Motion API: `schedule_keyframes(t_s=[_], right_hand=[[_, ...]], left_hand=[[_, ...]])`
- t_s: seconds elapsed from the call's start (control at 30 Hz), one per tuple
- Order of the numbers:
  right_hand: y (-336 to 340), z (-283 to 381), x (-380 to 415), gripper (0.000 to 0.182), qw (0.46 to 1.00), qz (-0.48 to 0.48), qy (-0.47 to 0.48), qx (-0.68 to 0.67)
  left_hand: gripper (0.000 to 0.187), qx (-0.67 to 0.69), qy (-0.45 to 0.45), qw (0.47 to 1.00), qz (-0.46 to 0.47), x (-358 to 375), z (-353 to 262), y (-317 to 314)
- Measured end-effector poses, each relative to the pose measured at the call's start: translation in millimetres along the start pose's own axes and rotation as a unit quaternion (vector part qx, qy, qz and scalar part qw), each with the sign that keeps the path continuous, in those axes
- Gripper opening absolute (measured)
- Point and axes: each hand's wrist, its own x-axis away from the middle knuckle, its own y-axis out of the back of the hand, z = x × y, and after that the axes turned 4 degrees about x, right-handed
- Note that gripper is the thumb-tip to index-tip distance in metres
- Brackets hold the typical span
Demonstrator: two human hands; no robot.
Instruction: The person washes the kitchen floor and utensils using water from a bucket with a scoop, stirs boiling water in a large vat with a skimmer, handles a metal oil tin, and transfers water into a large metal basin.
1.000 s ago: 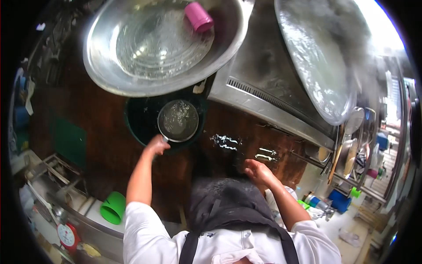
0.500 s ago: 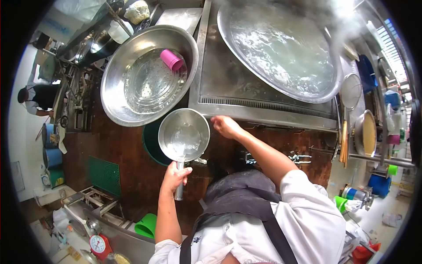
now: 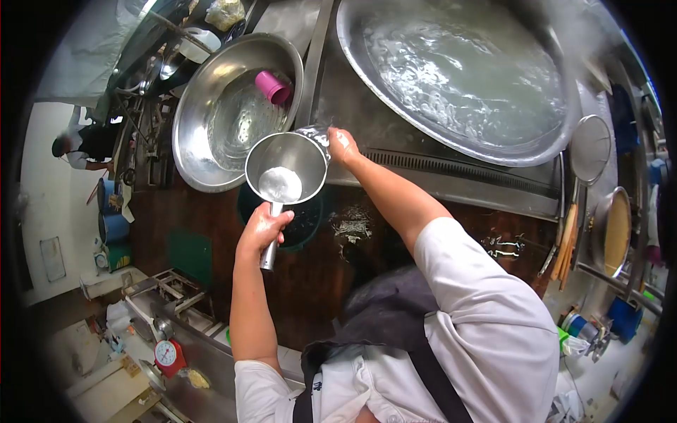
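Note:
My left hand [image 3: 264, 227] is wrapped round the handle of a metal dipper [image 3: 308, 154]. The dipper tilts toward me, with some water [image 3: 281, 185] pooled at its handle side. Just right of its rim, my right hand [image 3: 343, 146] is at the stove's front corner, its fingers drawn together and partly hidden. A shiny wet patch lies between those fingers and the dipper; what it is I cannot make out. Behind the dipper stands a wide steel basin [image 3: 194, 134] with shallow water and a pink cup [image 3: 272, 87] in it. Below the dipper is a dark green bucket [image 3: 310, 229].
A large steaming pan of water [image 3: 465, 77] sits on the steel stove [image 3: 430, 173]. Right of it are a long-handled strainer [image 3: 590, 149] and a round pan [image 3: 613, 233]. A red scale [image 3: 168, 357] stands lower left. Another person [image 3: 88, 141] is at far left.
The dipper has moved up in view and tilted toward me, so its water gathers near the handle. My right hand has come up and left, close to the dipper's rim. The whole view has shifted.

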Motion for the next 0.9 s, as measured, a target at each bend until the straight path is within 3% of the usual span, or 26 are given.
schedule_keyframes(t_s=[0.03,0.1,0.17,0.27,0.3,0.4,0.43,0.53,0.67,0.8,0.87,0.9], right_hand=[[-2.4,-7.6,-6.6,0.036,0.979,-0.043,0.087,0.177],[-31.5,-36.0,-11.0,0.034,0.959,-0.177,0.166,0.144],[-39.6,-43.1,2.7,0.032,0.926,-0.204,0.222,0.226],[-31.6,-31.6,15.1,0.039,0.966,0.039,0.073,0.244],[-26.4,-18.5,42.6,0.037,0.966,-0.021,0.097,0.238],[-36.5,-34.7,70.3,0.036,0.898,-0.066,0.233,0.367],[-33.0,-36.3,78.6,0.041,0.891,-0.04,0.223,0.393],[-22.5,-69.2,101.7,0.043,0.862,-0.179,0.296,0.37],[27.4,-93.8,143.3,0.069,0.873,-0.145,0.24,0.399],[80.2,-131.7,187.7,0.083,0.885,-0.13,0.175,0.41],[105.3,-147.1,210.9,0.094,0.863,-0.124,0.077,0.483],[115.1,-161.5,215.3,0.084,0.819,-0.126,0.03,0.559]], left_hand=[[0.029,-0.028,-0.004,1.0,-0.001,-4.1,-3.6,-2.1],[0.032,-0.067,-0.007,0.998,-0.005,-12.0,-9.0,-5.5],[0.038,-0.131,-0.014,0.991,-0.012,-14.0,-19.5,-8.7],[0.041,-0.185,-0.01,0.982,-0.042,-17.5,-33.4,-14.3],[0.039,-0.208,-0.018,0.977,-0.048,-22.2,-32.3,-15.7],[0.038,-0.285,-0.022,0.955,-0.074,-17.0,-57.8,-31.4],[0.037,-0.317,-0.003,0.947,-0.049,-13.5,-72.3,-39.0],[0.036,-0.437,-0.123,0.888,-0.07,-27.5,-61.4,-57.9],[0.033,-0.484,-0.176,0.852,-0.092,-30.6,-64.9,-96.8],[0.041,-0.503,-0.213,0.829,-0.118,-15.3,-75.2,-131.9],[0.041,-0.493,-0.223,0.823,-0.174,-20.7,-62.0,-141.9],[0.041,-0.512,-0.248,0.793,-0.22,-17.4,-56.4,-143.9]])
